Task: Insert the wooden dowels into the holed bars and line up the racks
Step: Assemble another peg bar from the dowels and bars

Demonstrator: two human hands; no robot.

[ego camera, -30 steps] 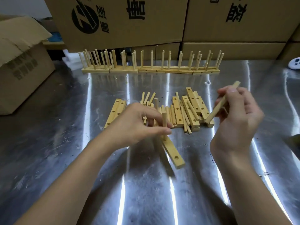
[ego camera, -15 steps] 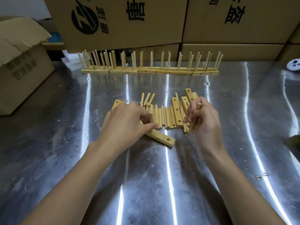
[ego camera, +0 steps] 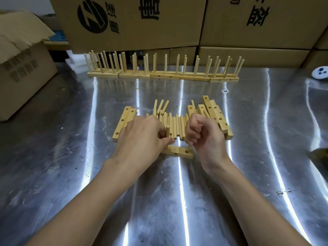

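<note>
Looking down through the head camera, we see the holed bar (ego camera: 177, 151) lying crosswise on the tabletop (ego camera: 177, 201), long axis left to right, just under both hands. Our left hand (ego camera: 142, 139) pinches an upright dowel (ego camera: 167, 133) near its left end; our right hand (ego camera: 200, 137), fisted round a second dowel (ego camera: 189, 148), aims it at the right-hand hole (ego camera: 186, 151). That fist hides most of the dowel.

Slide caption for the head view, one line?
Left hand and right hand each hold a dowel at a holed bar; finished racks behind.
</note>
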